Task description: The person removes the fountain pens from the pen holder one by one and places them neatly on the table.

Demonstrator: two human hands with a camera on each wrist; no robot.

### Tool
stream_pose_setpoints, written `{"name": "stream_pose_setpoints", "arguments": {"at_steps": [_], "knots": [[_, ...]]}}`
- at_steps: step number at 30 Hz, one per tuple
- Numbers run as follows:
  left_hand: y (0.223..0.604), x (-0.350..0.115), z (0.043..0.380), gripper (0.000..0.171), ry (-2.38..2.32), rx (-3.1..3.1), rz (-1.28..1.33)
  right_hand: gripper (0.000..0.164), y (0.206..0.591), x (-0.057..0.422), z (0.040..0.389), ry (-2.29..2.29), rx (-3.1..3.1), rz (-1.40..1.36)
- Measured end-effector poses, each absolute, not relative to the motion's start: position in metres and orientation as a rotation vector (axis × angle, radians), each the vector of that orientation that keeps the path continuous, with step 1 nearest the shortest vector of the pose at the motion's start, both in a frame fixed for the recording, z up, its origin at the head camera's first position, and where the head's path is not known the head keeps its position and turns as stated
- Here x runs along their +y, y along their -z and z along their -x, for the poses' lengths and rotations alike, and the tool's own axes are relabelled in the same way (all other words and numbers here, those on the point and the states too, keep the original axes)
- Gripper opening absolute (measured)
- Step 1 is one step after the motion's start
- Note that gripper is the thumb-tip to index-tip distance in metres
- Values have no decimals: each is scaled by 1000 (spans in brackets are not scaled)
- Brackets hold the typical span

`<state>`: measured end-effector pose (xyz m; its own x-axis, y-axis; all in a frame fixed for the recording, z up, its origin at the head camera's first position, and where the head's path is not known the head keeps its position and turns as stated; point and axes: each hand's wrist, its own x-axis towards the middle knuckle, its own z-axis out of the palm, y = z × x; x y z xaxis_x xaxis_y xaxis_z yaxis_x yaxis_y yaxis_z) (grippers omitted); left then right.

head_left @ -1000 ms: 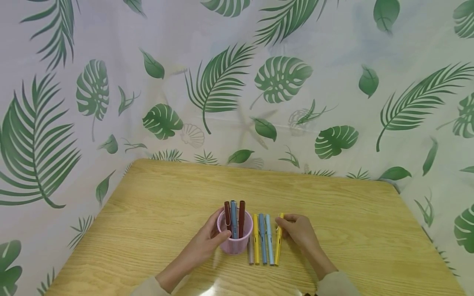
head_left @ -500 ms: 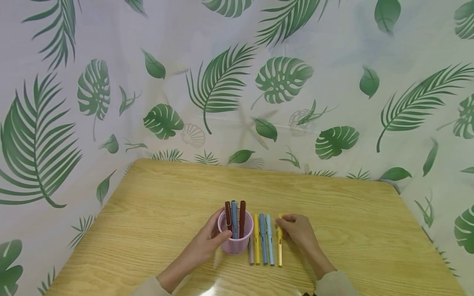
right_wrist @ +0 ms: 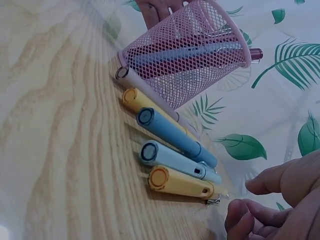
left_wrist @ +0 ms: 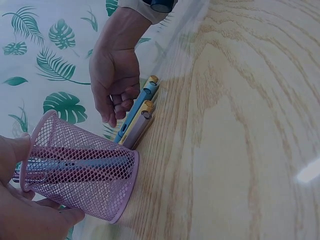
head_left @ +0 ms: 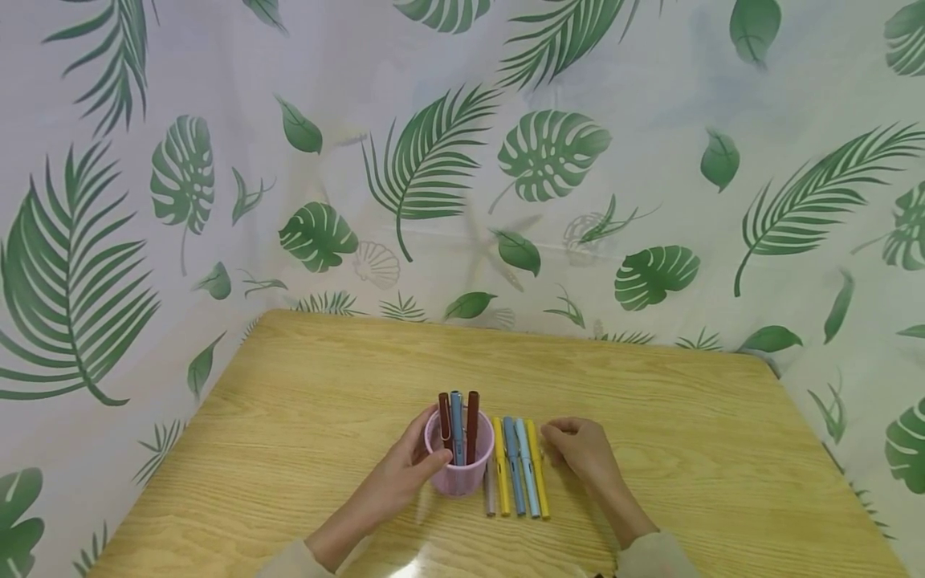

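Observation:
My left hand (head_left: 393,474) grips a pink mesh pen cup (head_left: 459,483), thumb at its rim and fingers round the far side. Standing in the cup are two dark red pens (head_left: 472,429) and a blue pen (head_left: 457,425). To its right lies a row: a grey pen (head_left: 490,496), a yellow pen (head_left: 502,486), a blue pen (head_left: 514,466), a light blue pen (head_left: 527,466) and another yellow pen (right_wrist: 177,182). My right hand (head_left: 587,451) holds nothing; its loosely bent fingers rest just right of the last yellow pen, near its clip (right_wrist: 214,201).
Everything stands on a wood-grain table (head_left: 325,385). Behind and at the sides hangs a white cloth (head_left: 433,281) printed with green leaves. A bright reflection shows on the tabletop near the front.
The rightmost yellow pen has swung straight, moved left against the light blue pen, and been let go by my right hand. The row now leans slightly. My left hand and the cup stay put.

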<state>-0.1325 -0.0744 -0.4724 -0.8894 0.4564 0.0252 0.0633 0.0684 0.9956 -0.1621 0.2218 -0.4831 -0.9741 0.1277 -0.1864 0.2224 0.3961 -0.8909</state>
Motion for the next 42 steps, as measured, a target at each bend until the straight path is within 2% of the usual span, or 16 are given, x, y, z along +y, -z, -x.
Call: {"name": "stream_pose_setpoints", "arguments": {"at_steps": [8, 15, 33, 42], "knots": [[473, -75, 133, 73, -1895, 2048, -523, 33, 474, 209, 166, 1729, 2488, -265], [474, -75, 134, 73, -1897, 2041, -512, 35, 461, 187, 166, 1823, 2464, -78], [475, -77, 134, 72, -1919, 1991, -542, 31, 444, 145, 167, 1842, 2481, 187], [476, -77, 134, 71, -1922, 1992, -555, 30, 448, 133, 173, 1830, 2505, 179]]}}
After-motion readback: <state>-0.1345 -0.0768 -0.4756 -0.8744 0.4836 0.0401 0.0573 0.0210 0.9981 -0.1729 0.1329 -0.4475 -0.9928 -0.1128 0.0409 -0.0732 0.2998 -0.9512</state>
